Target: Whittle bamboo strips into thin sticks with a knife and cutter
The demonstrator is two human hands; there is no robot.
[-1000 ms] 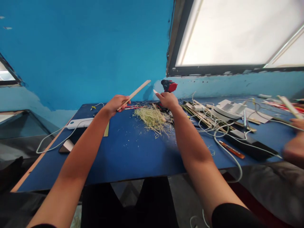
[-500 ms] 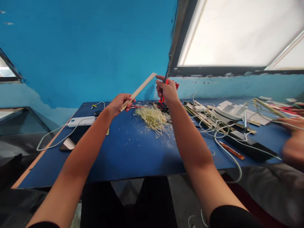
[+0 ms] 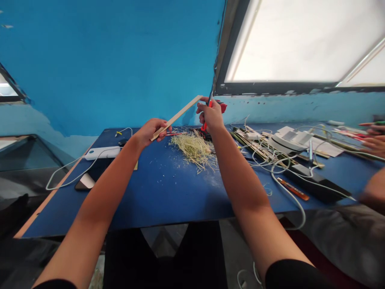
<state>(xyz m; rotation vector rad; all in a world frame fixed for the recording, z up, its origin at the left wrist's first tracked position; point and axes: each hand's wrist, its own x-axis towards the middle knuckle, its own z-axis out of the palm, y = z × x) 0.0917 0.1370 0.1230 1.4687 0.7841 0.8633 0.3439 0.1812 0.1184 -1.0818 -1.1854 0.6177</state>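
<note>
Evidently the person's left hand [image 3: 157, 129] is closed around the lower end of a pale wooden strip [image 3: 178, 117], which slants up and to the right above the desk's back edge. The right hand [image 3: 213, 115] grips an orange-and-black tool [image 3: 209, 103], index finger extended to the strip's upper end; whether it touches is unclear. Below and between them, a heap of thin shavings [image 3: 192, 149] lies near the back edge of the blue desk [image 3: 168, 200]. Farther out, a white power strip [image 3: 102, 153] sits by the left edge, an orange-handled cutter [image 3: 293, 189] lies near the front edge on the right, and a co-worker's hand [image 3: 374, 145] shows at the far right
</note>
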